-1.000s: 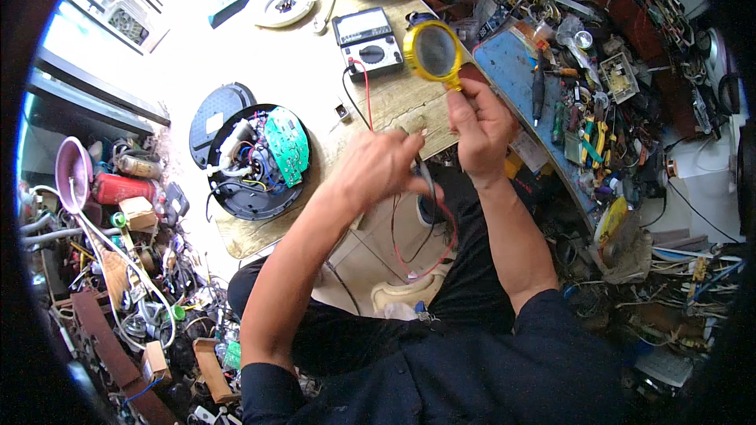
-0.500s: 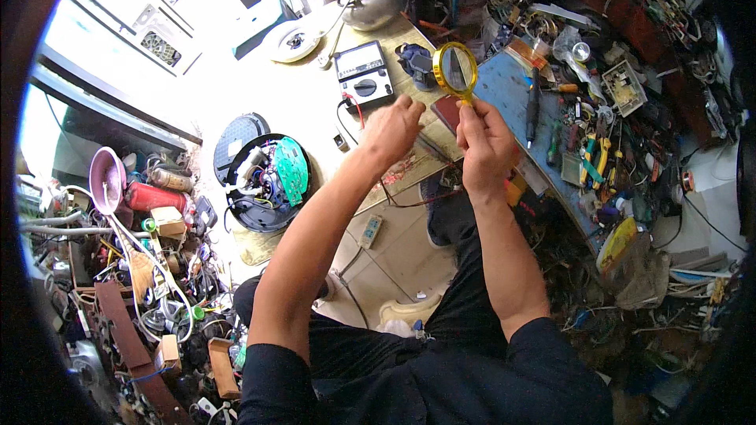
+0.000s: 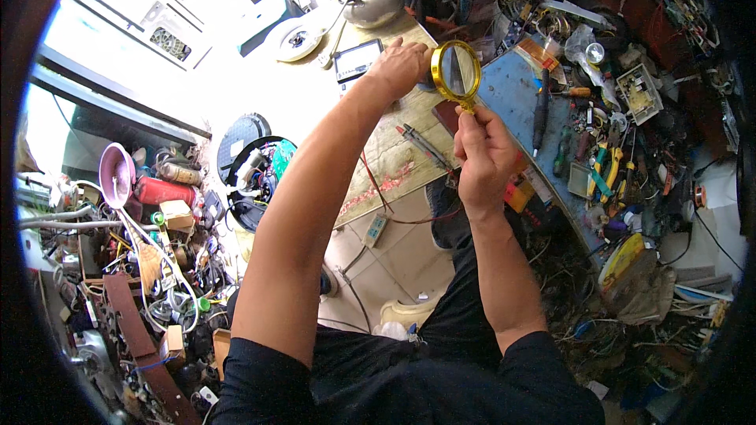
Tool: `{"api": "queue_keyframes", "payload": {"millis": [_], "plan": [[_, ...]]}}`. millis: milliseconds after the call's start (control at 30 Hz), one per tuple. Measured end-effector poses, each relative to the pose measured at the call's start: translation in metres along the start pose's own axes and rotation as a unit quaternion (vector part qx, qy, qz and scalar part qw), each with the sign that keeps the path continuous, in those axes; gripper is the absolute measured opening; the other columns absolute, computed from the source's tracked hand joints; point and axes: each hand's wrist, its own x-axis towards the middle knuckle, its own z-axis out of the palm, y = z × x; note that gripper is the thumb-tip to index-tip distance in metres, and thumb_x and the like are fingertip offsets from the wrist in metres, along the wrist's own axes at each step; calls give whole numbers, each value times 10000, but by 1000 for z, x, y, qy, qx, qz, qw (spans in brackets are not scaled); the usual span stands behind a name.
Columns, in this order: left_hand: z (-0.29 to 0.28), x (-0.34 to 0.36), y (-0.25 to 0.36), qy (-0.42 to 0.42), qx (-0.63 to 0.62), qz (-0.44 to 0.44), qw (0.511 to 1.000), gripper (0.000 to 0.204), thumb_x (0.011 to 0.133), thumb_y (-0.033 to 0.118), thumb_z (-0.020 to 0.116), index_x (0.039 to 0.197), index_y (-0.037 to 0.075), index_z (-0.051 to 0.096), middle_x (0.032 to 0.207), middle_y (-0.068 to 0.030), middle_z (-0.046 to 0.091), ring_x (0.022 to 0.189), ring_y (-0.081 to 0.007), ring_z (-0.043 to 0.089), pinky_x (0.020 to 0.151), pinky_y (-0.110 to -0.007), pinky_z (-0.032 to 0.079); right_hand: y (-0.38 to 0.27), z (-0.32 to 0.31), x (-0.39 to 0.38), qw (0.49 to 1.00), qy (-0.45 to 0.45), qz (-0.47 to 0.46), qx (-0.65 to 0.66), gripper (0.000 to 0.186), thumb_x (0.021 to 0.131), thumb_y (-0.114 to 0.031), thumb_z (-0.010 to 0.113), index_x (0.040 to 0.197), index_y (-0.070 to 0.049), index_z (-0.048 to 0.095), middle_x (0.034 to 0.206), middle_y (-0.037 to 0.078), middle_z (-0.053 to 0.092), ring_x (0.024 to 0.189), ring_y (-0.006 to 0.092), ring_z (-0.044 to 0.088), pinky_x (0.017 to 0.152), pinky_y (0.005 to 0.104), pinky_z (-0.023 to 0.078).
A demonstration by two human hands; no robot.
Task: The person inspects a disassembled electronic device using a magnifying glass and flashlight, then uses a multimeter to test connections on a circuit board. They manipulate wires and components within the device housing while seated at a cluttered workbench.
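Note:
My right hand (image 3: 482,159) grips the handle of a yellow-rimmed magnifying glass (image 3: 457,71) and holds it upright above the workbench (image 3: 398,161). My left hand (image 3: 402,64) reaches forward just left of the lens, fingers curled near a grey meter with a screen (image 3: 356,59). Whether it holds something small I cannot tell. A red and a black test probe (image 3: 421,144) lie on the bench below the lens, with a red wire (image 3: 374,185) trailing off the edge.
A blue mat (image 3: 512,94) to the right carries screwdrivers, pliers (image 3: 598,169) and small parts. An opened round device with a green circuit board (image 3: 260,173) lies at the left. A metal kettle (image 3: 376,1) stands at the back. Clutter of wires and parts fills the left floor.
Both hands have moved forward and up over the bench. The magnifying glass stays in my right hand, and my left hand has stretched out toward the meter.

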Motion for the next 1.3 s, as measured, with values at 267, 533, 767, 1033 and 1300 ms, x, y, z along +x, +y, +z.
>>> {"api": "queue_keyframes", "payload": {"millis": [267,533,767,1033,1300], "plan": [[-102,-89,-20,285,-200,-119,930,418,958,209,787,1231,-24,574,1082,-215,727,969,-322,733,848,-435,598,4,5,-6,1000,11,-24,1,245,1113,-212,593,1190,-8,704,692,-61,473,589,30,358,514,227,249],[-210,-408,8,543,-625,-199,524,486,1065,306,612,1417,-25,559,1254,-212,710,1215,-357,689,1095,-526,523,11,40,-23,998,-52,12,-18,173,1081,-183,650,1108,-18,696,710,-75,487,618,22,398,544,214,290],[-177,-515,30,661,-595,-140,436,395,1115,236,462,1484,107,525,1244,-235,696,1057,-338,743,880,-480,653,44,81,-49,984,-151,39,-81,240,1085,-193,643,1177,19,708,737,-65,539,618,19,418,532,209,303],[-178,-466,-11,596,-137,-346,712,484,948,29,629,1429,59,578,1205,-127,662,945,-162,686,804,-237,568,40,145,-72,947,-274,56,-156,225,1063,-151,675,1193,29,707,806,-44,614,646,25,491,559,211,383],[-133,-460,-44,409,-272,-310,814,526,865,-31,600,1386,37,621,1144,-63,656,956,-111,594,886,-245,492,70,146,-87,950,-252,91,-163,253,1052,-126,658,1251,29,678,895,5,684,711,43,572,624,211,462]]}}
